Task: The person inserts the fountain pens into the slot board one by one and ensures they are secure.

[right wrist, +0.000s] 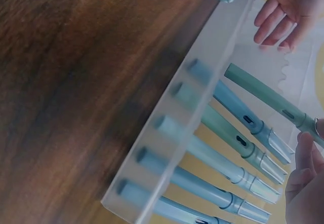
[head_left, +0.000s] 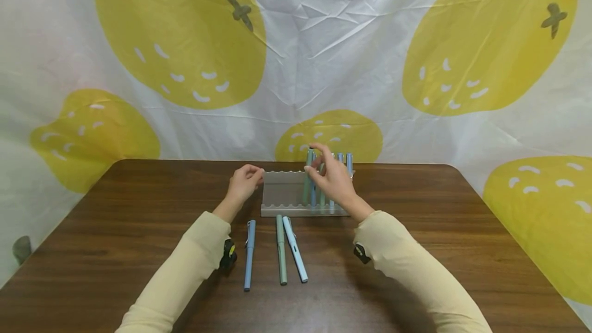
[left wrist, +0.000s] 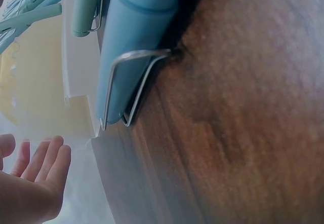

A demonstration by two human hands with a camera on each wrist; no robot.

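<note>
My right hand (head_left: pixel 334 181) pinches a green pen (right wrist: pixel 268 97) at its clip end. That pen stands steeply over a frosted clear pen rack (head_left: pixel 282 189), just left of several blue and green pens (right wrist: pixel 217 163) leaning in its slots. At the rack's left end is my left hand (head_left: pixel 242 184), its fairly straight fingers (left wrist: pixel 61 158) right at the side edge. In front of the rack lie a blue pen (head_left: pixel 250 256), a green pen (head_left: pixel 281 251) and a light blue pen (head_left: pixel 296 251).
The brown wooden table (head_left: pixel 416 271) runs back to a white cloth (head_left: pixel 324 76) printed with yellow fruit shapes. The rack stands near the table's far edge. The three lying pens are between my forearms.
</note>
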